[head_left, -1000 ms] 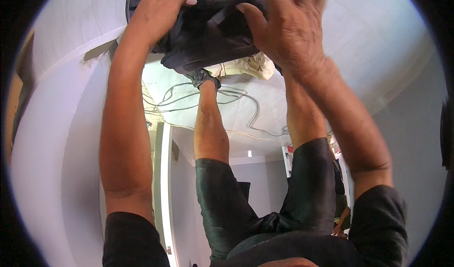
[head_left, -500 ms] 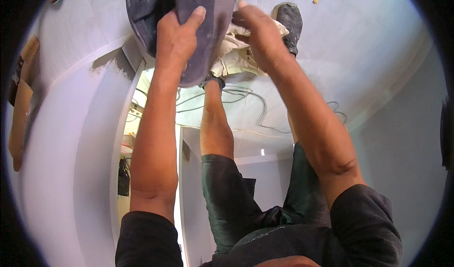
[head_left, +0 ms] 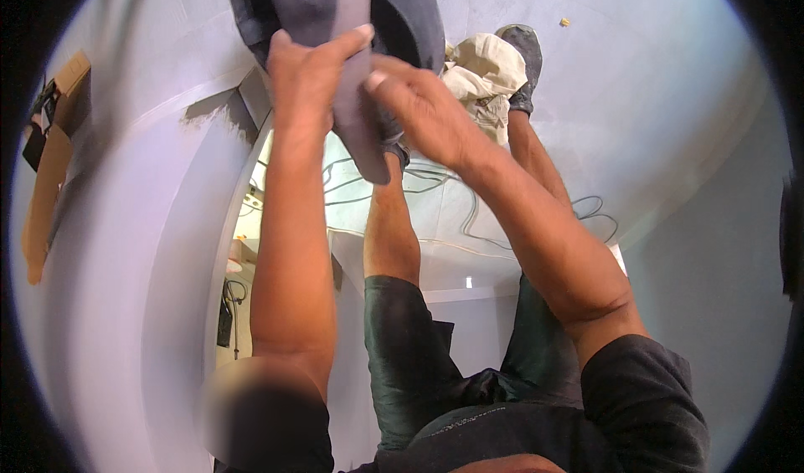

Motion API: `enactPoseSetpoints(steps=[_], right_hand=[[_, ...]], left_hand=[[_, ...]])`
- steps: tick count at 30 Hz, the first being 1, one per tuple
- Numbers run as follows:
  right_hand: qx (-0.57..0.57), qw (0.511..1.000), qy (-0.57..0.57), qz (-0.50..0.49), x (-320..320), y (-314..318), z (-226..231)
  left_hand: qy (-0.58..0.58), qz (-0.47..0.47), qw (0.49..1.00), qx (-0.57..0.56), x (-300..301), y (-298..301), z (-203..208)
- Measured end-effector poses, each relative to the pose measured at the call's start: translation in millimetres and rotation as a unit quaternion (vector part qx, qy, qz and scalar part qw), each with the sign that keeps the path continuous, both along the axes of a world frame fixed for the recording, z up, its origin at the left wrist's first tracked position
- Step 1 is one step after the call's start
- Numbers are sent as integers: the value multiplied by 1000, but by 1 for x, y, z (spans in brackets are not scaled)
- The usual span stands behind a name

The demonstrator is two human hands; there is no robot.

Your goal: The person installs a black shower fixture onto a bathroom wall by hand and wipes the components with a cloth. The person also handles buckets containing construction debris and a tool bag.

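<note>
A dark grey bag-like thing (head_left: 314, 8) fills the top centre, with a black, curved-rimmed part around a smooth grey strip or flap. My left hand (head_left: 306, 79) is closed on the left side of this flap, thumb across its face and fingers partly hidden. At its right edge is my right hand (head_left: 423, 109), thumb on the edge and fingers curled behind, where they are hidden. The flap's narrow lower end points down over my shin. A crumpled cream cloth (head_left: 486, 67) lies just right of the bag, beside my dark shoe (head_left: 523, 50).
Thin grey cables (head_left: 435, 176) loop across the pale floor around my legs. On the left, an open cardboard box (head_left: 52, 188) stands beyond a pale wall (head_left: 109, 305). A small yellow scrap (head_left: 564, 23) lies on the floor at upper right.
My right hand has moved left and down onto the flap's edge. The bag has turned, showing its dark right side, and the flap hangs lower. The cream cloth is now more exposed.
</note>
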State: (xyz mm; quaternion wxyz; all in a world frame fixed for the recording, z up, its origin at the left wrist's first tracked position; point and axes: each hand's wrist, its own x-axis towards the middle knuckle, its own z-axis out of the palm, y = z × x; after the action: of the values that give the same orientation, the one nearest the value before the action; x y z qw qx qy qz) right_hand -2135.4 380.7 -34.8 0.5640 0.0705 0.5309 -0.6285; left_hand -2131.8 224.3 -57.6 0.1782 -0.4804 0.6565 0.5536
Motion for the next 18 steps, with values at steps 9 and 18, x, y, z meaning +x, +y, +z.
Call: enactPoseSetpoints(steps=[9,18], right_hand=[[263,936,230,-46,-39,73,-65],[356,881,312,7,-32,31,-78]], left_hand=[[-71,-241,915,-314,-2,2,-26],[-72,-290,897,-327,-9,22,-28]])
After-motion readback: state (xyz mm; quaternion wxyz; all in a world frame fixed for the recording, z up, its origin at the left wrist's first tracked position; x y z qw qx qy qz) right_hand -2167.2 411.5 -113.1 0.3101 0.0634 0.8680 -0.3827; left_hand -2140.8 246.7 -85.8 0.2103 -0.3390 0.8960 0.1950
